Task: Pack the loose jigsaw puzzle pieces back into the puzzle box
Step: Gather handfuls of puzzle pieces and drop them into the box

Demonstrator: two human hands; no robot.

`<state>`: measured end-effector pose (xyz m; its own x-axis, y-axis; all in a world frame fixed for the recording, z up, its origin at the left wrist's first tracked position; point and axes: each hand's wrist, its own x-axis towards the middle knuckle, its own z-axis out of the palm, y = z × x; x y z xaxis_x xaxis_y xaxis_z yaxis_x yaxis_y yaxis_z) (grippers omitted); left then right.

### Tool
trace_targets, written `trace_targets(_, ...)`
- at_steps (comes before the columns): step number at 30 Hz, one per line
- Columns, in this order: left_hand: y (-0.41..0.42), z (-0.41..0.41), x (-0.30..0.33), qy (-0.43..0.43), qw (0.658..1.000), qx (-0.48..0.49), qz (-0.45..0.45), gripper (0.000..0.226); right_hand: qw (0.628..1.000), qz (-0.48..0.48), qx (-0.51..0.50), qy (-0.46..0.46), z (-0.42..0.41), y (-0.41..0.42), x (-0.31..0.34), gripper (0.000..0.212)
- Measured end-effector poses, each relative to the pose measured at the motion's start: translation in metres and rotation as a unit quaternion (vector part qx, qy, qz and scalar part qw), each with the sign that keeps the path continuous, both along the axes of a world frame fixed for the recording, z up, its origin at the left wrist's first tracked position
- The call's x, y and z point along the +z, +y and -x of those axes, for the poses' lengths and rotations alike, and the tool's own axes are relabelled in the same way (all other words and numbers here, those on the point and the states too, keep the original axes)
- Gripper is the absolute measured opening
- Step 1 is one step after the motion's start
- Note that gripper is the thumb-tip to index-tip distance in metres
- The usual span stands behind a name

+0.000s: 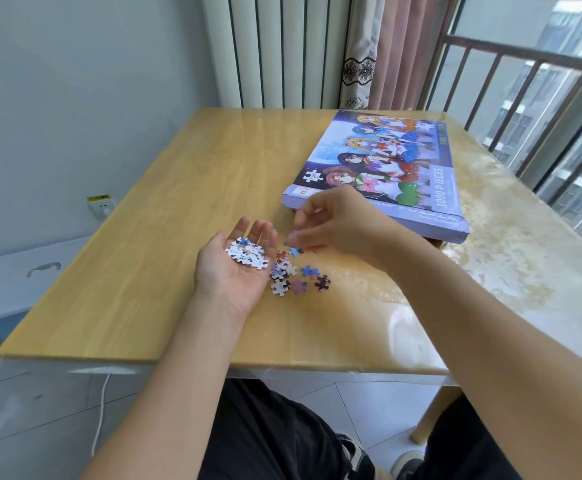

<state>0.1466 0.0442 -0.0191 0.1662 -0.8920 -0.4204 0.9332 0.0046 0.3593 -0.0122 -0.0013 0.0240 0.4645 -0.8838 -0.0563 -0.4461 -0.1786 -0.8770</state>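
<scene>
My left hand lies palm up over the wooden table, fingers straight, carrying a small heap of puzzle pieces. Just to its right several loose pieces lie scattered on the tabletop. My right hand hovers over them with fingers curled down, fingertips blurred near a blue piece; whether it pinches a piece is unclear. The purple puzzle box, with cartoon figures and "1000 PIECES" on its lid, lies closed at the right back of the table.
A window with a railing runs along the right. A radiator and curtain stand behind the table. A white storage bin sits on the floor at left, below a wall socket.
</scene>
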Motion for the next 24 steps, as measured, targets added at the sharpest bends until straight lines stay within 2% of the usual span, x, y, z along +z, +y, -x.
trace_targets(2, -0.001, 0.001, 0.000, -0.017, 1.000, -0.016, -0.010, 0.043, 0.998, -0.015, 0.009, -0.063, -0.016, -0.001, 0.005, 0.019)
trace_targets(5, -0.001, -0.002, 0.004, 0.016, 1.000, 0.010, -0.015, 0.043, 0.992, 0.112, -0.042, -0.040, -0.036, -0.012, 0.003, 0.008)
trace_targets(8, 0.001, -0.015, 0.008, 0.050, 0.997, 0.063, -0.017, 0.042, 0.973, 0.223, -0.018, 0.060, -0.052, -0.022, -0.005, 0.019)
trace_targets(11, 0.006, -0.033, 0.009, 0.065, 0.994, 0.089, -0.018, 0.042, 0.949, 0.218, 0.082, 0.211, -0.070, -0.031, -0.026, 0.038)
trace_targets(14, 0.011, -0.046, 0.007, 0.070, 0.992, 0.106, -0.017, 0.042, 0.915, 0.221, 0.162, 0.295, -0.079, -0.033, -0.045, 0.031)
trace_targets(20, 0.018, -0.051, -0.004, 0.048, 0.995, 0.085, -0.001, 0.043, 0.919, 0.215, 0.228, 0.240, -0.039, -0.004, -0.042, 0.028)
trace_targets(24, 0.015, -0.037, -0.009, 0.048, 0.997, 0.053, 0.009, 0.044, 0.930, 0.198, 0.199, 0.238, -0.003, 0.006, -0.031, 0.033)
